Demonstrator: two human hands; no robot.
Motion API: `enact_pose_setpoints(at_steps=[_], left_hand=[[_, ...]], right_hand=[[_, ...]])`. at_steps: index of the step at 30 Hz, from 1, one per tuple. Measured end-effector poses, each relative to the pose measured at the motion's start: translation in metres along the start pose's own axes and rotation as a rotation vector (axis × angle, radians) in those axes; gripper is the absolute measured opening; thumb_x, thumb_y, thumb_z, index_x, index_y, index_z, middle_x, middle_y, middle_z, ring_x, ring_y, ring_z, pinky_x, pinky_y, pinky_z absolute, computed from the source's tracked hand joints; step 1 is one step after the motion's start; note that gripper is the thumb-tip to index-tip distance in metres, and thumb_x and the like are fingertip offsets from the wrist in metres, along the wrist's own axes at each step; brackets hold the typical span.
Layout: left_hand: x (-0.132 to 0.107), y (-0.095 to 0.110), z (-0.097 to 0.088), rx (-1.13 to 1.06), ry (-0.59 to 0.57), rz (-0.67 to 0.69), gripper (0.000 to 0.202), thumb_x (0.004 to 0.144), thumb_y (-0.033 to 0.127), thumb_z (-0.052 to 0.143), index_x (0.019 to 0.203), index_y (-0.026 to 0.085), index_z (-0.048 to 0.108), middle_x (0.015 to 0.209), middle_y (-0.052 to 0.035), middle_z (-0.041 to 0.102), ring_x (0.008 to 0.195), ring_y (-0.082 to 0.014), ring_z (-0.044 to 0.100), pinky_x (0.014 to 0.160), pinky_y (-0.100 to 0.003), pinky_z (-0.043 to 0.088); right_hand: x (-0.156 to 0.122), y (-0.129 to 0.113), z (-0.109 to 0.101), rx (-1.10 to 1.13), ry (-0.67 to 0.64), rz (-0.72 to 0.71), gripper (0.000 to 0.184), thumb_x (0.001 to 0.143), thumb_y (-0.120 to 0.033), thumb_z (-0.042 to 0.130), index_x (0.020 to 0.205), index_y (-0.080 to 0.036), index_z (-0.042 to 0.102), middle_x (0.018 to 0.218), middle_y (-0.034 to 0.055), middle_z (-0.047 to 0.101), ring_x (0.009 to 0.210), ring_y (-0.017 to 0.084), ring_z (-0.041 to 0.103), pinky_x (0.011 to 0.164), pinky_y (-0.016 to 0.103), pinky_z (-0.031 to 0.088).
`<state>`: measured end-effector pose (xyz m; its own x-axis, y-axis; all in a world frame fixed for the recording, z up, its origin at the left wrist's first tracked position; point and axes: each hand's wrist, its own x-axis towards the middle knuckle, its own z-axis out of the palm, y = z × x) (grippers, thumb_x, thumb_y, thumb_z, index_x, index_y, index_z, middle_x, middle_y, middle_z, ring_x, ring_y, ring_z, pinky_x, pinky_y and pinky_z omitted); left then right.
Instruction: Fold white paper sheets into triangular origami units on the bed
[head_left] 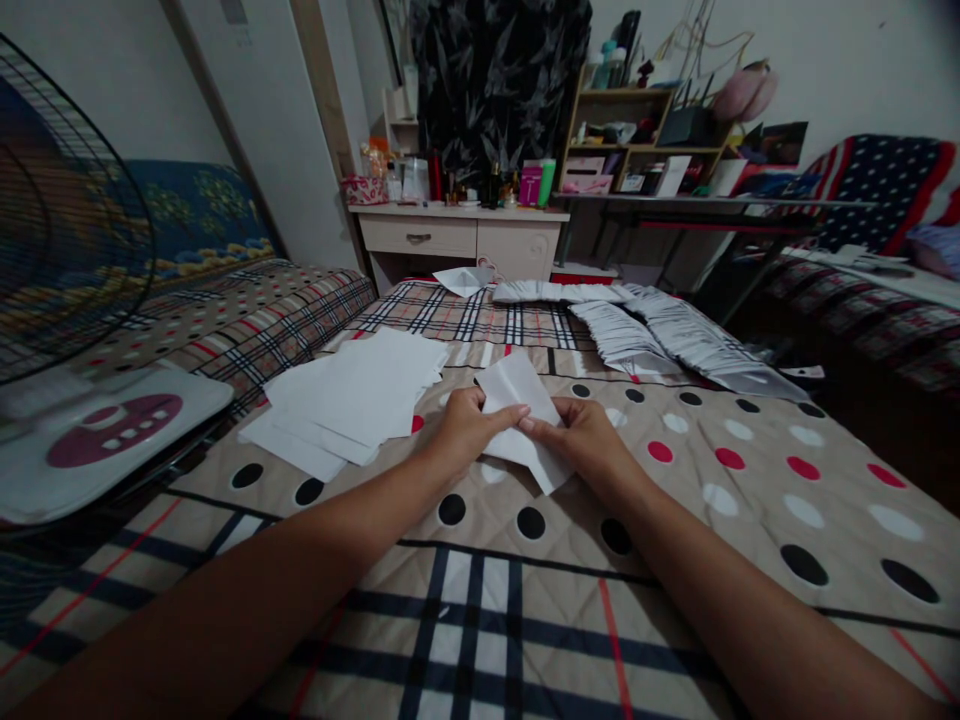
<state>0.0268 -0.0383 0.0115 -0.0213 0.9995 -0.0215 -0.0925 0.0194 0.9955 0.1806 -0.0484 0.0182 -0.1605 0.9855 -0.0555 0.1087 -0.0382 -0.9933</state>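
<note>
A folded white sheet of paper lies partly raised on the quilted bed cover in front of me. My left hand pinches its left edge with thumb and fingers closed on it. My right hand presses and grips its right side, fingertips meeting the left thumb at the fold. To the left of my hands, a loose stack of flat white sheets rests on the cover. Rows of folded white paper pieces fan out on the far right of the bed.
A standing fan lies at the left, its wire cage and white base with a maroon control panel near the bed edge. A dresser with bottles and a cluttered shelf stand beyond the bed. A patterned chair is at the right.
</note>
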Motion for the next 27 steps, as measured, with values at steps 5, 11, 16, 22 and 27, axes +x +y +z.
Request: enact_pose_setpoints(at_steps=[5,11,16,22,27], left_hand=[[0.005,-0.004,-0.005,-0.035,0.009,0.028,0.031,0.056,0.034,0.084,0.075,0.013,0.071,0.074,-0.0071,0.072,0.056,-0.0166,0.062,0.051,-0.025,0.045],[0.014,0.0,-0.013,-0.134,0.121,0.055,0.038,0.053,0.032,0.085,0.082,0.012,0.071,0.076,-0.0056,0.073,0.06,-0.0163,0.064,0.054,-0.025,0.048],[0.026,0.007,-0.024,-0.228,0.172,0.057,0.038,0.049,0.033,0.086,0.074,0.011,0.068,0.064,-0.0026,0.068,0.053,-0.0141,0.059,0.051,-0.024,0.047],[0.034,0.009,-0.035,-0.184,0.189,0.089,0.043,0.05,0.045,0.086,0.07,0.011,0.068,0.058,-0.0001,0.062,0.046,-0.0066,0.049,0.042,-0.018,0.032],[0.038,0.008,-0.038,-0.142,0.104,0.157,0.041,0.057,0.05,0.082,0.069,0.013,0.07,0.062,-0.0025,0.064,0.049,-0.0066,0.05,0.043,-0.017,0.031]], right_hand=[[0.0,0.001,-0.002,0.008,-0.039,-0.001,0.033,0.059,-0.038,0.082,0.079,-0.014,0.072,0.065,0.0023,0.07,0.05,0.013,0.056,0.045,0.022,0.041],[-0.001,0.002,-0.002,-0.002,-0.048,-0.018,0.029,0.063,-0.033,0.077,0.084,-0.013,0.072,0.066,0.0023,0.069,0.051,0.013,0.056,0.044,0.021,0.04],[0.001,0.001,-0.002,-0.047,0.022,-0.029,0.021,0.061,-0.031,0.077,0.072,-0.015,0.07,0.055,-0.0009,0.063,0.044,0.01,0.048,0.041,0.021,0.033],[0.008,0.005,-0.013,-0.073,0.083,-0.083,0.022,0.062,-0.035,0.077,0.071,-0.015,0.07,0.064,0.0031,0.068,0.052,0.014,0.056,0.047,0.024,0.039],[0.011,0.005,-0.027,-0.273,0.222,-0.267,0.019,0.07,-0.033,0.072,0.076,-0.015,0.071,0.065,0.0032,0.068,0.055,0.015,0.056,0.048,0.025,0.038]])
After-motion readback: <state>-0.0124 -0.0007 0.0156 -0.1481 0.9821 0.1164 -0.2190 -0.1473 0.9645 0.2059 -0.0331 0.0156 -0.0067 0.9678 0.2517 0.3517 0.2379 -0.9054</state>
